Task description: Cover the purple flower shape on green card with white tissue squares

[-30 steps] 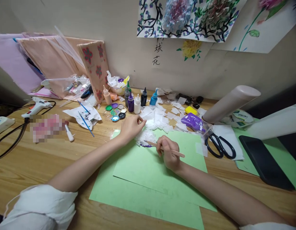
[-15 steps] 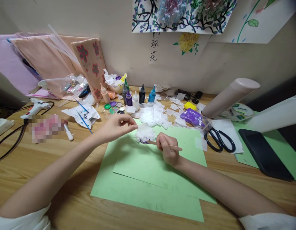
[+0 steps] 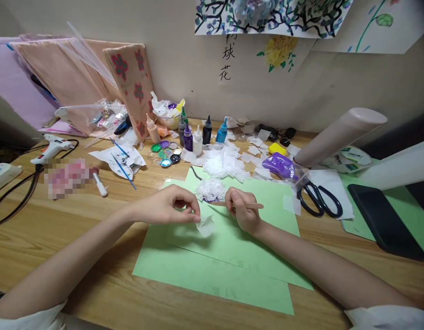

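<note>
Lowered since the earlier frame, the left hand (image 3: 174, 205) now hovers in front and left of the ruffled, white tissue-paper cluster with a purple lower edge (image 3: 211, 189), pinching a thin, translucent white paper square (image 3: 206, 227). Right of the cluster, the right hand (image 3: 244, 213) clenches a flat, pale wooden stick (image 3: 255, 206), its tip by that edge. Between the hands, the cluster sits on smooth light-green paper sheets (image 3: 229, 284). Behind it, loose white paper scraps (image 3: 223, 165) crowd the wood-grained worktop (image 3: 95, 293) before plastic squeeze bottles (image 3: 187, 140); rightward lie black-handled scissors (image 3: 322, 209) and a shiny purple packet (image 3: 279, 166).
</note>
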Demonstrator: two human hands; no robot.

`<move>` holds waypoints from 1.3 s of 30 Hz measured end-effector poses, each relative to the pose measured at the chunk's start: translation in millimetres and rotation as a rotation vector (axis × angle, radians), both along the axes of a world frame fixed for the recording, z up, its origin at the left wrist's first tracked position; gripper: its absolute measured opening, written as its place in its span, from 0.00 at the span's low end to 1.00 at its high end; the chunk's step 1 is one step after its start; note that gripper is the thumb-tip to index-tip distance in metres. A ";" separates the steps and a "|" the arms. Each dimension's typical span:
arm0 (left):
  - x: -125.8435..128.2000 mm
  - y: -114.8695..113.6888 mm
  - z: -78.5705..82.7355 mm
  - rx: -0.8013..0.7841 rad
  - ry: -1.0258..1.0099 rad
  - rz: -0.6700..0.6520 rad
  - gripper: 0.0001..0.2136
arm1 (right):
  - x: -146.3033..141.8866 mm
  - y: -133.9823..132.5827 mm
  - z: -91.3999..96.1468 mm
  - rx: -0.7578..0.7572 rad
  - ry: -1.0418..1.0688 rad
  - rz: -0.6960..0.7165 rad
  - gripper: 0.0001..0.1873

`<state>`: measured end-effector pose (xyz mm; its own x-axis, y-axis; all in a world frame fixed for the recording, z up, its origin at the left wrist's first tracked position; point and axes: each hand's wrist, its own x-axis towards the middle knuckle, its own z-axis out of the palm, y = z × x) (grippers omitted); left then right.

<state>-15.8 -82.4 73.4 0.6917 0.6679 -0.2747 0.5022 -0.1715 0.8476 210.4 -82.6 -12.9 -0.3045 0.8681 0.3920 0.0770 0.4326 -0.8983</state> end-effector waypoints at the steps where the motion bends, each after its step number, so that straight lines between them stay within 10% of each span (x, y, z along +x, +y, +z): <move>1: 1.5 -2.0 -6.1 -0.027 -0.001 -0.003 0.11 | -0.2 0.3 1.2 0.007 -0.022 -0.004 0.24; 9: 14.6 -8.9 -48.4 0.216 0.118 0.140 0.09 | -0.9 2.9 0.0 0.043 -0.116 0.006 0.22; 39: 19.5 -17.0 -71.2 0.435 0.080 0.390 0.07 | 4.2 0.8 -5.9 0.177 -0.064 0.024 0.23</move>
